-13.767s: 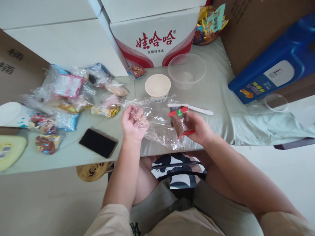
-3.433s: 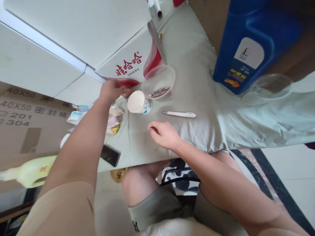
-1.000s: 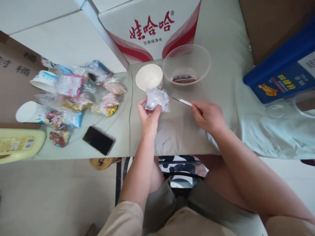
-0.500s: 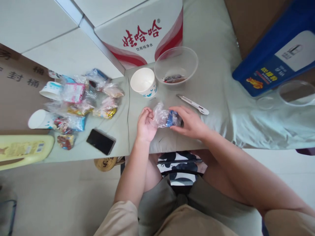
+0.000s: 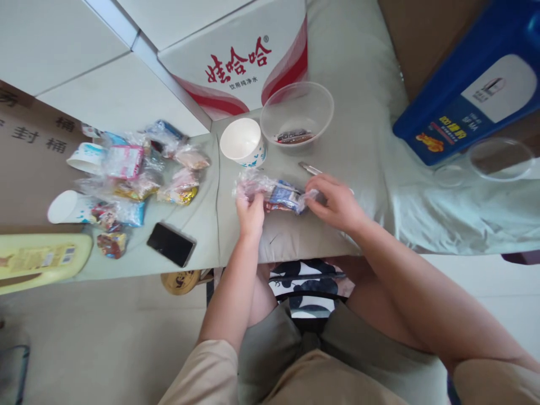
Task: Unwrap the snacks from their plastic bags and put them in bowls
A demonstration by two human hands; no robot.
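Both hands hold a clear plastic snack bag (image 5: 276, 193) with blue and red wrappers inside, just above the cloth-covered table (image 5: 363, 152). My left hand (image 5: 251, 211) grips its left end and my right hand (image 5: 335, 202) pinches its right end. A white utility knife (image 5: 310, 168) lies partly hidden behind my right hand. Beyond the bag stand a white paper cup (image 5: 243, 142) and a clear plastic bowl (image 5: 297, 115) with a wrapper in it.
A pile of bagged snacks (image 5: 139, 169) and two tipped paper cups (image 5: 70, 206) lie at the left, with a black phone (image 5: 171, 244) near the table's front edge. A white and red carton (image 5: 240, 62) stands behind. A blue jug (image 5: 468, 90) and a clear lid (image 5: 500, 159) are at the right.
My hands have pulled the bag out lengthwise, left hand rising to its left end. One second ago my right hand was on the knife and only my left held the bag.
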